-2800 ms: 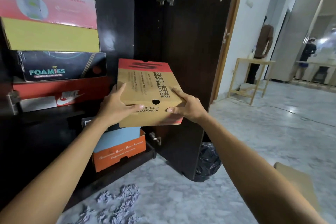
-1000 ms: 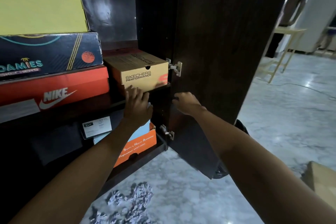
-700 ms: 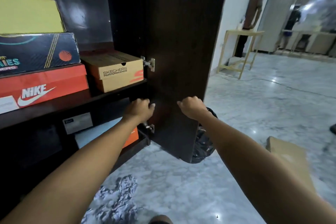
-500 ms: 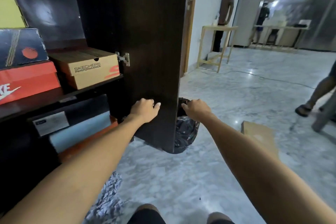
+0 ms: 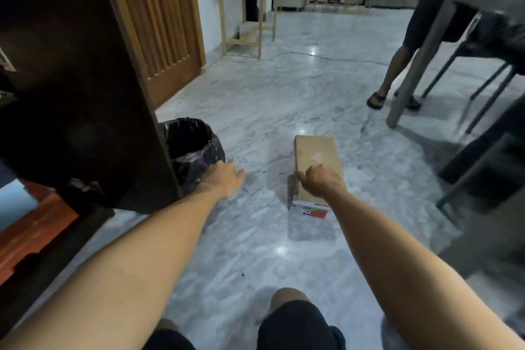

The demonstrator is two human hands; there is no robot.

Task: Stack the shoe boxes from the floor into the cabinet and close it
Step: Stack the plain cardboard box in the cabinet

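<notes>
A plain brown shoe box with a coloured label on its near end lies on the marble floor, ahead and slightly right. My right hand hovers over its near end, fingers loosely curled and holding nothing; I cannot tell whether it touches the lid. My left hand reaches forward above the floor with relaxed fingers, empty, just right of the open dark cabinet door. At the far left edge the cabinet's bottom shelf shows an orange box under a light blue one.
A bin lined with a black bag stands behind the door's edge, close to my left hand. A person's legs in sandals and metal table and chair legs are at the right. A wooden stand is at the back.
The Skechers box was set on the cabinet shelf and both hands let go of it. My view has turned right and down to the floor, and both hands now reach toward the brown box.
</notes>
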